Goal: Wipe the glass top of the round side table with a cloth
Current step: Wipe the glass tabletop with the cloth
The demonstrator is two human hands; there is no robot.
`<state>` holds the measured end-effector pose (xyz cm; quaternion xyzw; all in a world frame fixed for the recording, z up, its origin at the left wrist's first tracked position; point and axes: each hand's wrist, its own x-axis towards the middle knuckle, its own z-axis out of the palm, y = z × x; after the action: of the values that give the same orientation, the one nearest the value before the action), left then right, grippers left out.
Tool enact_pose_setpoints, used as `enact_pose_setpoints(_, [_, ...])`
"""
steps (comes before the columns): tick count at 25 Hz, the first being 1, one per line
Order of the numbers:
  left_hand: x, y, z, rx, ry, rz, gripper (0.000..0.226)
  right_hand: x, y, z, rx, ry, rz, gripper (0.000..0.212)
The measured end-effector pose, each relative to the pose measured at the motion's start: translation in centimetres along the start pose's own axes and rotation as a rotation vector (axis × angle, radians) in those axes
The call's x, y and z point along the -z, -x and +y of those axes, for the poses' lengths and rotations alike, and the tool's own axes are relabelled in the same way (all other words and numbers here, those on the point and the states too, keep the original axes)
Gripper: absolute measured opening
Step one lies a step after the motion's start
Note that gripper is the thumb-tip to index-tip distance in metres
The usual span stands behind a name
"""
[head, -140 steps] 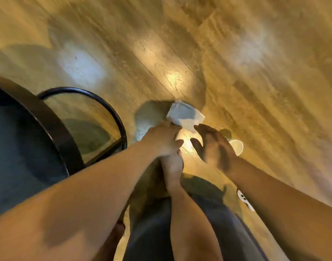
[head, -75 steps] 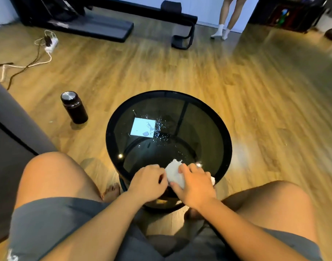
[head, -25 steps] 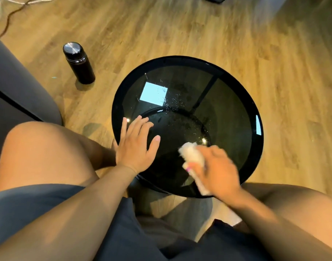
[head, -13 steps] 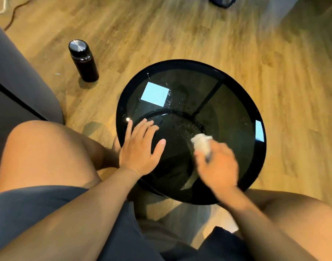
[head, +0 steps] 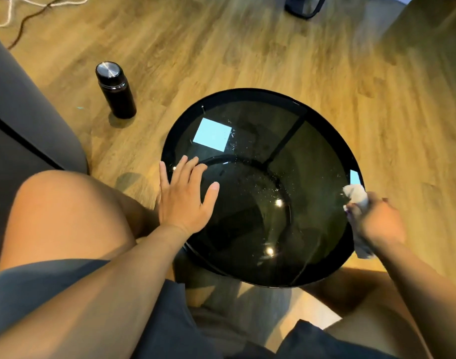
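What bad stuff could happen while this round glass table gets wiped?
The right hand holds the crumpled white cloth right at the black rim of the round dark glass table top, so the wipe might slip off the edge. The flat left hand resting on the glass may leave fingerprints. The water droplets mid-glass could get missed or smeared.

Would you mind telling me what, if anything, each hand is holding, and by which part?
The right hand grips the crumpled white cloth round its middle; the left hand holds nothing, resting flat on the round dark glass tabletop.
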<state>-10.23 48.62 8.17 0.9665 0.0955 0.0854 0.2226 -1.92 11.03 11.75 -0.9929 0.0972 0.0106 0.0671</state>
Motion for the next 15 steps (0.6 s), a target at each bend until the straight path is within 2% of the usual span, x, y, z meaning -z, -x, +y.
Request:
enact_pose_setpoints(2, [0.1,-0.2,-0.1,0.032,0.048,0.023,0.062,-0.4,0.6,-2.3,-0.056,-0.006,0.015,0.038])
enact_pose_setpoints(3, [0.0,-0.3,-0.1,0.038,0.063,0.030,0.062,-0.9,1.9,-4.6,-0.019,-0.004,0.039,0.039])
enact_pose_setpoints(6, [-0.1,-0.3,-0.2,0.036,0.098,0.039,0.060,-2.8,9.3,-13.0,0.283,-0.076,0.063,0.039])
enact_pose_setpoints(9, [-0.1,-0.1,-0.4,0.045,0.156,0.070,0.057,-3.6,16.8,-19.4,0.613,-0.180,-0.084,0.046])
enact_pose_setpoints(12, [-0.1,0.0,-0.3,0.048,0.185,0.073,0.053,-3.1,15.7,-17.5,0.714,-0.158,-0.116,0.050])
enact_pose_setpoints(13, [-0.1,0.0,-0.4,0.038,0.175,0.068,0.053,-2.8,14.0,-15.2,0.688,-0.105,-0.115,0.048])
enact_pose_setpoints(15, [-0.2,0.0,-0.4,0.041,0.169,0.062,0.053,-1.6,9.4,-9.6,0.503,-0.022,-0.091,0.042])
